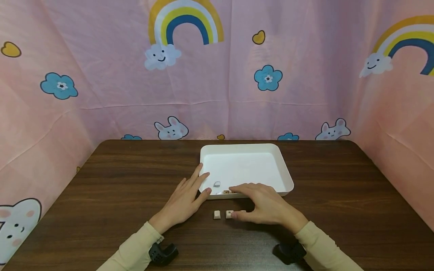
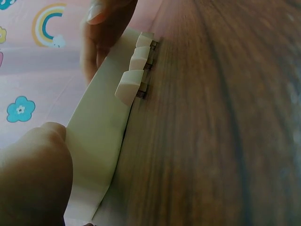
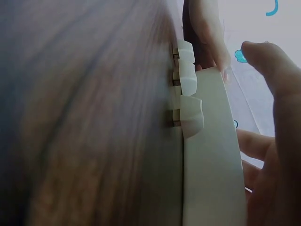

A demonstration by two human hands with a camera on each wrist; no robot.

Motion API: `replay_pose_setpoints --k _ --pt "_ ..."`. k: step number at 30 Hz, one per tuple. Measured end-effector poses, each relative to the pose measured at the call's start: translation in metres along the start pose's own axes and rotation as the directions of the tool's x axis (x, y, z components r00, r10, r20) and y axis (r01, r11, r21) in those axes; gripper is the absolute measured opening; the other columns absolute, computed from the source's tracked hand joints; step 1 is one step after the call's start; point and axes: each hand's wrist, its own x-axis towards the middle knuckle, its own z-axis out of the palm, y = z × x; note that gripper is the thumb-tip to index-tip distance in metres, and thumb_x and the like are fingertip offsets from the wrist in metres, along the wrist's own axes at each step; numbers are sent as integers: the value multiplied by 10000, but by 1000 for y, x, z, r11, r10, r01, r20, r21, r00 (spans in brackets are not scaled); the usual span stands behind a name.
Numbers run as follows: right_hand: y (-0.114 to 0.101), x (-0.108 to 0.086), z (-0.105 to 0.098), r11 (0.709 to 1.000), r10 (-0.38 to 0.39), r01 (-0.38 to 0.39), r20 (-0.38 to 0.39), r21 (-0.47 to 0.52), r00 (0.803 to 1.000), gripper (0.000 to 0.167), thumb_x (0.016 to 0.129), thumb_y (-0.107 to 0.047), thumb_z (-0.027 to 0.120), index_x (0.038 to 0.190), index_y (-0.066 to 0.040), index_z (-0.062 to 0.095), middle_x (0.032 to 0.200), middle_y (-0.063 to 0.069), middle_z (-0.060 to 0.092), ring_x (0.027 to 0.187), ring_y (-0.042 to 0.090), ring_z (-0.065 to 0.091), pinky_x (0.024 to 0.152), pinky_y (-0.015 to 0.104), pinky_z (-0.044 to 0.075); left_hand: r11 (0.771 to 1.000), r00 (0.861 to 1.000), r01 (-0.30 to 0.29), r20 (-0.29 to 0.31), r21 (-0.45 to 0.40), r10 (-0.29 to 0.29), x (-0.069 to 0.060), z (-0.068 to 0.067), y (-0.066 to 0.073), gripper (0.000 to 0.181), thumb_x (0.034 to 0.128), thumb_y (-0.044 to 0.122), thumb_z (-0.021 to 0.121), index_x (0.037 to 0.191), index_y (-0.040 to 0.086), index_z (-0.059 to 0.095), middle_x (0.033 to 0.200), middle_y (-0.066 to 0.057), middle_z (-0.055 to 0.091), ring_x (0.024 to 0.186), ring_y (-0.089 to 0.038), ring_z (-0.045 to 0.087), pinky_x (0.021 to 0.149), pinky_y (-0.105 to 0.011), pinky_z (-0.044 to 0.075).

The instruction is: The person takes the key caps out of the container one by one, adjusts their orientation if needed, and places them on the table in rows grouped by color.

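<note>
Probably light, stiff and a little slick, the three keys (image 1: 228, 213) sit on the table (image 1: 135, 184) just outside the tray (image 1: 249, 167) at six o'clock; pinch one by its sides. The right grip (image 1: 269, 205) looks released, reaching over five o'clock; the left grip (image 1: 183, 201), fingers extended, touches the tray at nine.

Pink-and-lilac cloth (image 1: 295, 109) hangs just behind the desk's far edge and continues beside its left and right edges, crossed by a thin horizontal crease. It is printed with rainbows (image 1: 186, 19), smiling clouds (image 1: 162, 57), blue flowers (image 1: 268, 78), yellow hearts (image 1: 259, 37) and white rabbits (image 1: 172, 130). The dark brown, wood-grained desk (image 1: 135, 171) has rounded far corners and a faint sheen of light toward its near side.
</note>
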Motion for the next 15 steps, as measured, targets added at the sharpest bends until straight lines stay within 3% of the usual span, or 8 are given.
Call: replay_pose_setpoints --k 15 --pt "6 -1 -2 995 -45 48 -37 90 998 668 900 -611 688 1425 -206 606 1311 -116 647 1175 81 632 958 398 552 1000 1000 1 4 -4 -1 -1 0 0 612 1084 483 434 1597 160 358 1728 -37 66 1501 -350 352 1207 -661 193"
